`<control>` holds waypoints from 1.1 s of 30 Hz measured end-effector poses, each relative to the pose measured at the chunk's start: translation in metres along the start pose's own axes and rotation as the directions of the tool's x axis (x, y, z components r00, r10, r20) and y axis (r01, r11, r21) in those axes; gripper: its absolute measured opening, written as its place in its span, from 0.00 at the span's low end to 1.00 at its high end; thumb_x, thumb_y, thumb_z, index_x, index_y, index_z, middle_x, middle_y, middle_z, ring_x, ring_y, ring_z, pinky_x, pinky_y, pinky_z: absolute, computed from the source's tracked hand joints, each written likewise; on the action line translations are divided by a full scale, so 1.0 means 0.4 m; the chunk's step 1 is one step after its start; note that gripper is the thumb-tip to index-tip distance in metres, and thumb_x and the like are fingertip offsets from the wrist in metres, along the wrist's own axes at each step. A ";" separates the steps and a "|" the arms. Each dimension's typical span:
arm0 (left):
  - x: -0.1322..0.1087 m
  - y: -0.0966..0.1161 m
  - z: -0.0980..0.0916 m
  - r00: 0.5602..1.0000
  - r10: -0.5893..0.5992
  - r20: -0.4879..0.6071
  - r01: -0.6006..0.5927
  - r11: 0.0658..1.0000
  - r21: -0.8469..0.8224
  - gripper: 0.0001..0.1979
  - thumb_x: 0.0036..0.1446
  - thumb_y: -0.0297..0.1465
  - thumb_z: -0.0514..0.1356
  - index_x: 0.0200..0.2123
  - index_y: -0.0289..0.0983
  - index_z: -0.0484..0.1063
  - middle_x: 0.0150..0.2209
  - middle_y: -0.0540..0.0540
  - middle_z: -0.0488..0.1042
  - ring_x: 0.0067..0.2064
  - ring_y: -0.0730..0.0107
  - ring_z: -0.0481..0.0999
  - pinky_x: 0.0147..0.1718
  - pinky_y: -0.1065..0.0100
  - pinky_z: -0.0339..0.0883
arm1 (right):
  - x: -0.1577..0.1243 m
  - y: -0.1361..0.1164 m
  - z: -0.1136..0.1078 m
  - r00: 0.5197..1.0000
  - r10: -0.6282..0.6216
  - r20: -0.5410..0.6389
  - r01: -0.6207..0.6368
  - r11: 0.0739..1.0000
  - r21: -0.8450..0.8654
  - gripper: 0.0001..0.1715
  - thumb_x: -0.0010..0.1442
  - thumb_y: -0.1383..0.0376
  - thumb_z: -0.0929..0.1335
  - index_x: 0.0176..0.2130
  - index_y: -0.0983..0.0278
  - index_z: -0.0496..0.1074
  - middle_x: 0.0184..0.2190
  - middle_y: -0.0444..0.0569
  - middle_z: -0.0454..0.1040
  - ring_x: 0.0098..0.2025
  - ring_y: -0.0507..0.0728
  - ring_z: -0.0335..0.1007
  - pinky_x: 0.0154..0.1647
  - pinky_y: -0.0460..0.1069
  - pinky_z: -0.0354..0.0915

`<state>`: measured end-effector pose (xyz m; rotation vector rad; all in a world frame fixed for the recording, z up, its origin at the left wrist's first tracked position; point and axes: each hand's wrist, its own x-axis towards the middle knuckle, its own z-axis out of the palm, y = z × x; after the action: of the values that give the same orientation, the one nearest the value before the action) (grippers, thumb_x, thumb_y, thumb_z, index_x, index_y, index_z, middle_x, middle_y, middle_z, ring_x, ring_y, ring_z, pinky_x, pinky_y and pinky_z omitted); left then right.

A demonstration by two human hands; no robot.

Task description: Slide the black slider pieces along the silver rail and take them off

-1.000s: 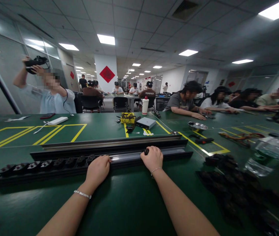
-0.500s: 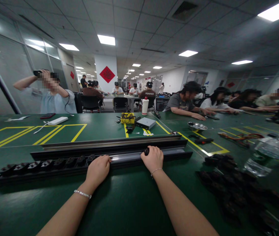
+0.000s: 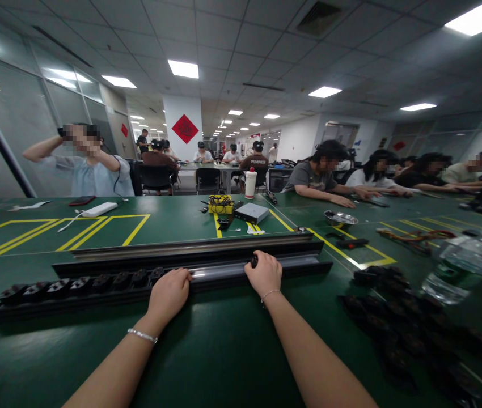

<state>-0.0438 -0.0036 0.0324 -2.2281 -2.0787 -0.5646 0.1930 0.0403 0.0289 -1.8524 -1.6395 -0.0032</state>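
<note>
A long black rail with a shiny channel lies across the green table. Several black socket-like modules sit in a row in its left half. My left hand is closed over the rail's near edge, at the right end of that row; what lies beneath its fingers is partly hidden. To the right, my right hand has its fingers closed around a small black module above the channel. Most of that piece is covered by the hand. Behind the rail runs a second long dark strip.
A heap of black modules lies at the right, beside a clear plastic bottle. Farther back are a metal dish, a grey box, a yellow block with cables and a white bottle. Co-workers sit around the table.
My right hand has shifted very slightly at the rail, still holding the small black module. My left hand stays in place. The person at the far left has lowered their hands a little.
</note>
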 end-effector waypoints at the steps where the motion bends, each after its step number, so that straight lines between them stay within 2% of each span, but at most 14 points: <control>1: -0.001 0.001 -0.002 1.000 -0.001 0.001 0.001 1.000 -0.001 0.14 0.56 0.27 0.45 0.32 0.40 0.70 0.36 0.48 0.75 0.41 0.67 0.72 0.41 0.67 0.61 | 0.000 -0.001 -0.001 1.000 0.002 0.002 -0.002 1.000 -0.003 0.21 0.51 0.63 0.63 0.46 0.63 0.70 0.44 0.52 0.73 0.50 0.59 0.62 0.52 0.53 0.51; 23: -0.001 0.001 0.000 1.000 0.007 -0.006 -0.007 1.000 0.004 0.14 0.55 0.26 0.45 0.32 0.40 0.70 0.36 0.48 0.75 0.41 0.68 0.72 0.42 0.67 0.61 | 0.002 0.001 0.001 1.000 0.003 0.007 -0.003 1.000 0.027 0.24 0.52 0.64 0.62 0.50 0.62 0.67 0.50 0.52 0.69 0.52 0.59 0.61 0.51 0.51 0.54; 27: -0.002 0.006 -0.006 1.000 -0.002 0.001 0.002 1.000 0.003 0.14 0.55 0.27 0.45 0.31 0.40 0.70 0.36 0.48 0.75 0.41 0.67 0.72 0.41 0.68 0.61 | 0.005 0.012 0.004 1.000 -0.015 -0.019 0.014 1.000 -0.013 0.25 0.52 0.62 0.63 0.50 0.63 0.68 0.51 0.53 0.69 0.52 0.59 0.62 0.55 0.54 0.49; 30: -0.002 0.008 -0.010 1.000 -0.006 0.003 0.006 1.000 0.004 0.13 0.55 0.26 0.45 0.31 0.40 0.70 0.36 0.48 0.75 0.41 0.68 0.72 0.41 0.68 0.61 | 0.007 0.021 0.003 0.999 -0.015 -0.036 0.013 0.999 -0.052 0.25 0.51 0.60 0.64 0.49 0.65 0.69 0.50 0.54 0.69 0.55 0.61 0.58 0.59 0.56 0.43; 33: -0.001 0.007 -0.008 1.000 -0.011 0.007 0.011 1.000 -0.005 0.14 0.56 0.27 0.45 0.31 0.40 0.70 0.36 0.48 0.75 0.41 0.67 0.72 0.41 0.67 0.61 | 0.008 0.025 0.001 1.000 -0.011 -0.007 0.011 0.998 -0.060 0.25 0.51 0.59 0.64 0.48 0.65 0.70 0.48 0.55 0.71 0.57 0.62 0.56 0.58 0.56 0.43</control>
<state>-0.0417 -0.0052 0.0357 -2.2257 -2.0968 -0.5644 0.2025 0.0435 0.0252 -1.8860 -1.6612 -0.0646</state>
